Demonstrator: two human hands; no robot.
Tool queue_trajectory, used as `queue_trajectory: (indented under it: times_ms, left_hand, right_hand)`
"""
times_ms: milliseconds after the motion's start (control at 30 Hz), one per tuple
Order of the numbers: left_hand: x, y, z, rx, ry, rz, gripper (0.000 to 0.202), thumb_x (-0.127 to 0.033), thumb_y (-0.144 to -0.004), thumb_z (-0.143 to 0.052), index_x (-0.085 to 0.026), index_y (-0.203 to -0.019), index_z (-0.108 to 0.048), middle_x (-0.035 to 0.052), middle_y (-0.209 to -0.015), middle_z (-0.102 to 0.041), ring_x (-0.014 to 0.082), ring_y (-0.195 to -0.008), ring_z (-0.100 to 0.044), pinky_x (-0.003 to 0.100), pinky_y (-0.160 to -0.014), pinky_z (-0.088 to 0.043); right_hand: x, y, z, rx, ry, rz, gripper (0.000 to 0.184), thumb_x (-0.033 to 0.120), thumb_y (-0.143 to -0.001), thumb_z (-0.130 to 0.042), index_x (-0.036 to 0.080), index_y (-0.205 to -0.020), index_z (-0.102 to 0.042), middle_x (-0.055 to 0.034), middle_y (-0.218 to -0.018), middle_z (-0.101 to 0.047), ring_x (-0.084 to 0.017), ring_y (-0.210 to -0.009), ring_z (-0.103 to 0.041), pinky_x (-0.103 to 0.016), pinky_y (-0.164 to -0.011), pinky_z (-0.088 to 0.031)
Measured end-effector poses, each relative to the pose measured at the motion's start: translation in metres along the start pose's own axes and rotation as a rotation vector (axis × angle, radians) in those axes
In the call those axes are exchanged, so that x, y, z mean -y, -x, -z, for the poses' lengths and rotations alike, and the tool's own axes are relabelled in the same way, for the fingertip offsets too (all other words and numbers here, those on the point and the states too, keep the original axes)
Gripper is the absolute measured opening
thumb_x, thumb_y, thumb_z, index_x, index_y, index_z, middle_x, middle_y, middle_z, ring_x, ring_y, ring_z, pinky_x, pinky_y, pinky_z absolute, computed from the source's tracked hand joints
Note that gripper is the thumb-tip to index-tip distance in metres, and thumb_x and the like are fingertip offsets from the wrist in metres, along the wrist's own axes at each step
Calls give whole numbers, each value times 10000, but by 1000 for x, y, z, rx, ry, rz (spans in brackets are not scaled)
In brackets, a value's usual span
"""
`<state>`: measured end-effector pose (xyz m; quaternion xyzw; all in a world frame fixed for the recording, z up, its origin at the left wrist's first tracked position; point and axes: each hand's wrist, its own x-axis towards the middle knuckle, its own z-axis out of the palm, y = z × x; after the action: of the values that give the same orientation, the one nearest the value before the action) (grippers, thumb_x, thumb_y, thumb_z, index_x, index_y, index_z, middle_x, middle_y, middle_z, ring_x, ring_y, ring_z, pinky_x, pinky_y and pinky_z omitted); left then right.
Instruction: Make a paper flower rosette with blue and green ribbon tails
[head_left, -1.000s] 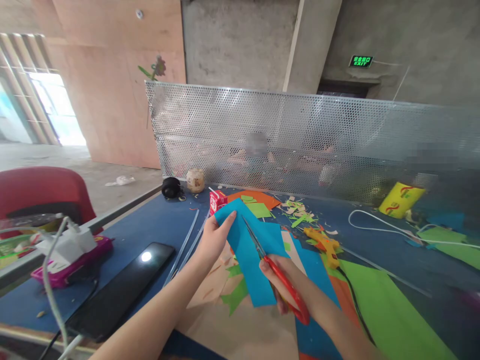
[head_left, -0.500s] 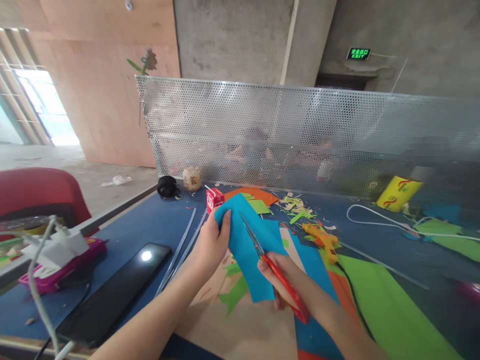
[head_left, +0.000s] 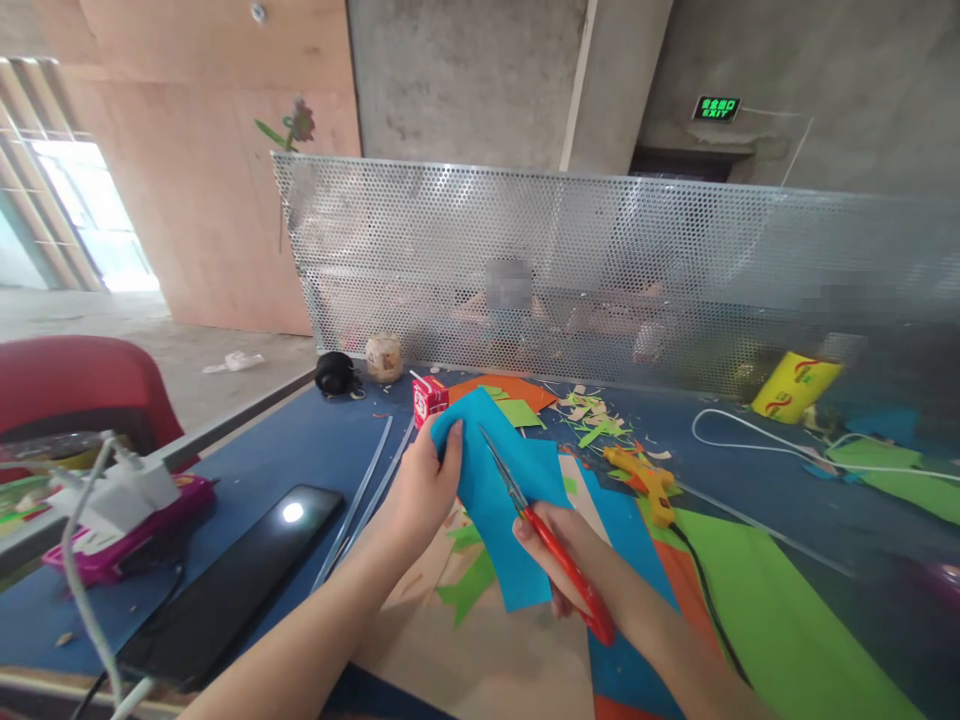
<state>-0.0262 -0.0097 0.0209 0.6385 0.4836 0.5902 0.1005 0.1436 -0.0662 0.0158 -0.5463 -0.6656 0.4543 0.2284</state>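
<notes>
My left hand (head_left: 425, 488) pinches the left edge of a blue paper sheet (head_left: 491, 500) and holds it up above the table. My right hand (head_left: 559, 550) grips red-handled scissors (head_left: 555, 555); their blades lie across the sheet's upper middle, pointing up and left. Below the sheet lie tan, green, blue and orange paper pieces on the blue table (head_left: 300, 450).
A black phone (head_left: 232, 580) lies at the left, near a purple box with a white charger (head_left: 124, 520). A yellow glue gun (head_left: 645, 485), paper scraps, a red carton (head_left: 430, 398), a white cable and a yellow cup (head_left: 795, 388) lie before a perforated metal screen (head_left: 600, 270).
My left hand's fingers slid a little down along the sheet's edge. The scissors shifted slightly along the sheet. The view tilted upward early on.
</notes>
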Motion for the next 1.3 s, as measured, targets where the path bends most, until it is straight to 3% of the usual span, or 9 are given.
queue_trajectory:
  times_ms: [433, 733, 1300]
  left_hand:
    - [-2, 1, 0, -12, 8, -5, 174, -340, -858, -403, -208, -828, -512, -21, -703, -584, 124, -621, -536, 229, -568, -414]
    - [-1, 0, 0, -14, -5, -1, 173, -343, -851, -411, -207, -827, -517, -19, -696, -585, 131, -616, -539, 239, -563, -414]
    - [-4, 1, 1, -4, 9, -29, 176, -330, -853, -403, -211, -829, -531, -13, -719, -597, 136, -632, -553, 246, -581, -429]
  right_hand:
    - [8, 1, -1, -32, 6, -21, 432, 613, -748, -481, 200, -687, -370, 84, -520, -389, -75, -289, -458, -153, -256, -334]
    - [9, 1, -1, -1, -18, -34, 430, 625, -752, -463, 202, -731, -389, 105, -348, -350, -92, -262, -418, -155, -266, -335]
    - [9, 1, 5, 1, 54, 7, 414, 606, -773, -453, 215, -698, -341, 100, -389, -339, -93, -287, -412, -173, -285, -335]
